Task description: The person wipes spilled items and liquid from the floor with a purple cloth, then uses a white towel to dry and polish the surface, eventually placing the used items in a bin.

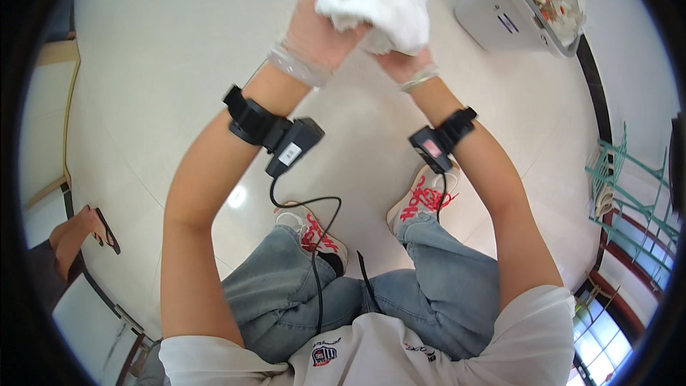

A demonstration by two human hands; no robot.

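Note:
At the top of the view I hold a bunched white cloth (383,2), possibly a towel, with both hands. My left hand (321,32) grips its left side, thumb over the front. Beneath the lower right part, my right hand (404,66) is closed on the cloth, its fingers mostly hidden. Both hands wear thin see-through gloves, gathered at the wrists. A black strapped device (276,131) sits on my left forearm and a similar device (442,136) on my right, each with a cable. The cloth's upper end is cut off by the frame.
A grey-white bin (490,19) full of crumpled waste stands at upper right. Against the right wall is a green metal rack (629,177). Another person's sandalled foot (104,230) shows at far left, near a wood-edged panel (51,118). Pale glossy tiles (128,134) cover the floor.

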